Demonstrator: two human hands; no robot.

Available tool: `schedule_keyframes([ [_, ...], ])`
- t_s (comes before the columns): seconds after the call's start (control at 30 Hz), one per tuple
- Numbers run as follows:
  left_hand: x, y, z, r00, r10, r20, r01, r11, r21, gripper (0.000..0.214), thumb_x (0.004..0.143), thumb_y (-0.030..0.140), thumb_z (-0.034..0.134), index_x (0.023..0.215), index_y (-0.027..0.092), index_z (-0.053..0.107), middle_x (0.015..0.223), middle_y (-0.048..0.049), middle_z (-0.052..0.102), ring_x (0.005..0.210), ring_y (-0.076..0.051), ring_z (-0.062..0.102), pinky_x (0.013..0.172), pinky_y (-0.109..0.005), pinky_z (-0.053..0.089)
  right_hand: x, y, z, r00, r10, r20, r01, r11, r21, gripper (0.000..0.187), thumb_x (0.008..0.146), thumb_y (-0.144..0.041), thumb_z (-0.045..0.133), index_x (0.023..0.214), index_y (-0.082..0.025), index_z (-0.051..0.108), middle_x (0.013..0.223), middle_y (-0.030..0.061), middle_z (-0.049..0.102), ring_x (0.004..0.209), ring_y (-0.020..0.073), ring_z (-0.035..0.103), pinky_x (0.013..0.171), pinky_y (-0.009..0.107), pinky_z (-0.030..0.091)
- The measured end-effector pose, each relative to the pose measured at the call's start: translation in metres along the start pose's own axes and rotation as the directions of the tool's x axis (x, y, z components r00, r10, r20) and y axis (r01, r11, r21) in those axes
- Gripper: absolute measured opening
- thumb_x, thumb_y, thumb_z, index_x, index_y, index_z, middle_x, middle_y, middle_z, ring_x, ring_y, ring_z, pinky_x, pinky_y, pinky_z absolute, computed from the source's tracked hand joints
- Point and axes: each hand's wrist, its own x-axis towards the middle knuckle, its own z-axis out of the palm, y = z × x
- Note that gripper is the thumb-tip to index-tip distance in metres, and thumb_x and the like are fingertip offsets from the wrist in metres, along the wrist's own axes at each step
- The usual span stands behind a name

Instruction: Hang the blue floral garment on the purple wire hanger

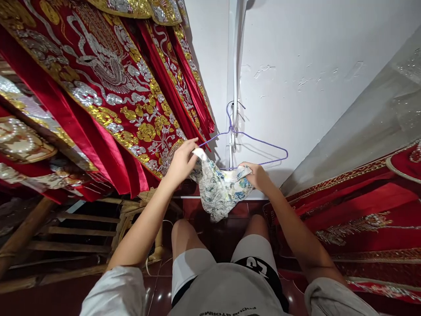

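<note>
- Our left hand (182, 161) pinches the floral cloth (220, 188) by its top corner, touching the purple hanger's (263, 141) left arm
- Our right hand (258, 175) grips the other end, just beneath the bottom bar

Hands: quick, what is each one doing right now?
Left hand: closed, pinching one corner of the floral cloth beside the purple hanger.
Right hand: closed, gripping the cloth's other end.
</note>
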Motion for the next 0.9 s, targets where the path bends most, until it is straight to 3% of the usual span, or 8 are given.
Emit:
schedule_keyframes([
  [0.13, 0.023, -0.01, 0.029, 0.993, -0.113, 0.017, 0.114, 0.992, -0.051, 0.04, 0.086, 0.025, 0.055, 0.125, 0.017, 0.057, 0.126, -0.0143, 0.065, 0.12, -0.029, 0.061, 0.103, -0.045, 0.049, -0.004, -0.007, 0.007, 0.999, -0.022, 0.028, 0.019, 0.994, 0.106, 0.03, 0.077, -0.017, 0.049, 0.095, -0.017, 0.073, 0.085, 0.0026, 0.071, 0.08, 0.02, 0.062, 0.072, 0.028, 0.045],
  [0.23, 0.027, -0.018, 0.044, 0.986, -0.122, 0.116, 0.137, 0.982, -0.131, 0.036, 0.089, 0.03, 0.051, 0.12, 0.016, 0.064, 0.116, -0.0112, 0.071, 0.11, -0.028, 0.065, 0.099, -0.042, 0.051, -0.012, -0.008, -0.002, 1.0, -0.019, -0.002, 0.019, 0.995, 0.095, 0.04, 0.076, -0.017, 0.049, 0.106, -0.018, 0.075, 0.098, 0.0059, 0.075, 0.09, 0.0234, 0.066, 0.078, 0.031, 0.05],
  [0.33, 0.026, -0.02, 0.047, 0.988, -0.07, 0.135, 0.099, 0.97, -0.223, 0.036, 0.09, 0.025, 0.045, 0.114, 0.015, 0.07, 0.111, -0.0084, 0.074, 0.107, -0.025, 0.067, 0.1, -0.038, 0.05, -0.021, -0.002, -0.026, 0.968, -0.004, -0.249, 0.006, 1.0, 0.006, 0.053, 0.074, -0.021, 0.055, 0.125, -0.02, 0.071, 0.114, 0.01, 0.074, 0.098, 0.0267, 0.068, 0.083, 0.034, 0.054],
  [0.4, 0.025, -0.019, 0.044, 0.984, -0.057, 0.167, 0.099, 0.962, -0.255, 0.037, 0.088, 0.025, 0.046, 0.115, 0.014, 0.071, 0.112, -0.0082, 0.074, 0.106, -0.025, 0.067, 0.1, -0.037, 0.05, -0.023, 0.006, -0.05, 0.878, 0.024, -0.477, -0.044, 0.999, -0.031, 0.064, 0.073, -0.025, 0.06, 0.137, -0.02, 0.064, 0.119, 0.0125, 0.073, 0.099, 0.0276, 0.068, 0.083, 0.035, 0.055],
  [0.47, 0.025, -0.019, 0.04, 0.971, -0.046, 0.233, 0.112, 0.955, -0.276, 0.037, 0.088, 0.029, 0.05, 0.115, 0.015, 0.071, 0.112, -0.0083, 0.075, 0.105, -0.026, 0.067, 0.1, -0.038, 0.051, -0.017, 0.016, -0.075, 0.812, 0.06, -0.58, -0.098, 0.995, -0.034, 0.071, 0.07, -0.028, 0.065, 0.14, -0.017, 0.061, 0.117, 0.0138, 0.073, 0.096, 0.0277, 0.069, 0.08, 0.036, 0.056],
  [0.63, 0.022, -0.016, 0.033, 0.959, -0.089, 0.268, 0.164, 0.949, -0.269, 0.039, 0.087, 0.037, 0.056, 0.115, 0.016, 0.072, 0.116, -0.0101, 0.074, 0.11, -0.028, 0.065, 0.106, -0.042, 0.048, 0.009, 0.029, -0.112, 0.85, 0.149, -0.505, -0.17, 0.985, 0.005, 0.049, 0.063, -0.042, 0.075, 0.099, -0.01, 0.073, 0.084, 0.0106, 0.073, 0.077, 0.0265, 0.067, 0.065, 0.034, 0.053],
  [0.77, 0.021, -0.012, 0.031, 0.956, -0.107, 0.273, 0.183, 0.944, -0.273, 0.04, 0.087, 0.039, 0.056, 0.115, 0.014, 0.071, 0.119, -0.0105, 0.073, 0.112, -0.029, 0.064, 0.108, -0.043, 0.046, 0.016, 0.031, -0.115, 0.742, 0.076, -0.666, -0.193, 0.976, -0.103, 0.076, 0.062, -0.039, 0.081, 0.131, -0.016, 0.059, 0.083, 0.0055, 0.073, 0.067, 0.0211, 0.063, 0.065, 0.033, 0.052],
  [0.9, 0.023, -0.015, 0.031, 0.961, -0.073, 0.268, 0.152, 0.945, -0.289, 0.037, 0.086, 0.042, 0.06, 0.108, 0.016, 0.074, 0.117, -0.0114, 0.072, 0.111, -0.029, 0.065, 0.108, -0.043, 0.046, 0.016, 0.04, -0.118, 0.792, 0.121, -0.599, -0.217, 0.972, -0.091, 0.079, 0.061, -0.041, 0.081, 0.131, -0.01, 0.062, 0.082, 0.0089, 0.072, 0.07, 0.0232, 0.064, 0.067, 0.034, 0.052],
])
